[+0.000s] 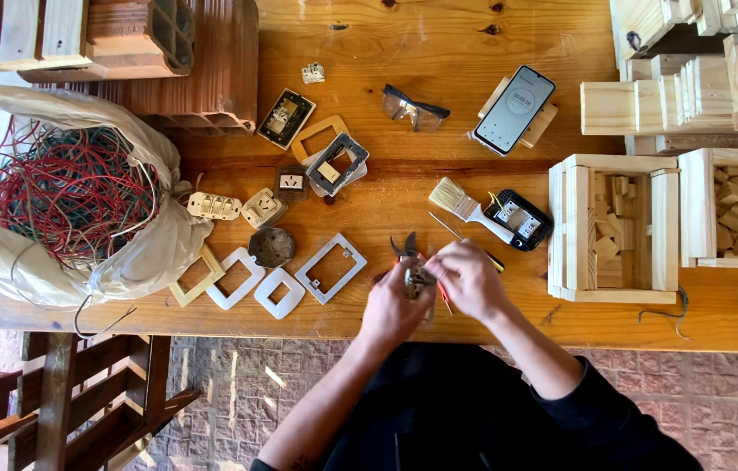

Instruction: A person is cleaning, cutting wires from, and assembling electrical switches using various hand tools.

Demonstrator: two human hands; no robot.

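Small electrical switch module [418, 279], greyish and partly hidden, sits between the person's two hands just above the near edge of the wooden tabletop [438, 113]. The left hand [393, 307] has its fingers closed around the module from the left, and the right hand [466, 277] has its fingers curled over it from the right, pinching at its top. Dark-jawed pliers [407, 247] lie touching the module's far side, and a thin screwdriver [456, 234] runs slantwise behind the right hand. Just left of the hands rests a grey rectangular cover frame [330, 268], with white frames [257, 283] and a beige one beside it. A paintbrush [465, 208] with pale bristles lies beyond the right hand, its handle reaching a black-cased double socket [520, 220]. Farther back stand clear safety glasses [414, 108] and a smartphone [514, 110] propped on a small wooden block. At the left, a translucent plastic bag [3, 253] holds a tangle of red and green wires [68, 192]. At the right, an open wooden crate [615, 228] holds small wood offcuts.
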